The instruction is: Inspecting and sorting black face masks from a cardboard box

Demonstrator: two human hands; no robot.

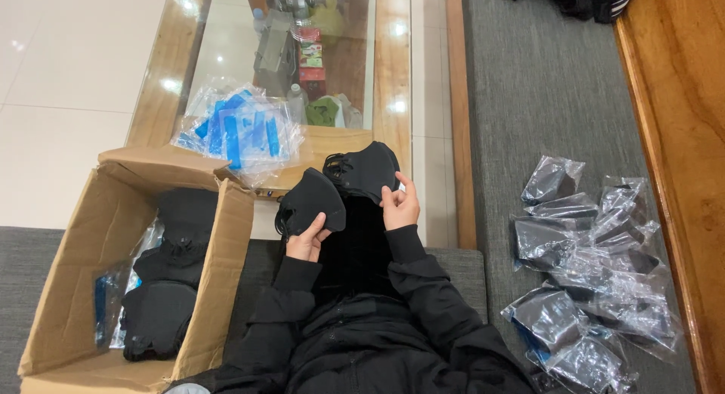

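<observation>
- Nearest the camera: my black sleeves (362, 326), raised over my lap.
- Left grip (308, 241) closed on one black mask (311, 201); right grip (400, 205) closed on a second black mask (364, 169), both before the glass-topped bench (393, 69).
- Judgement: pinch edges only, keep ear loops untangled.
- Cardboard box (68, 273), left: loose black masks.
- Clear blue-striped sleeves (240, 129) on bench.
- Sealed clear packets (589, 265), right, on grey cushion (521, 99).
</observation>
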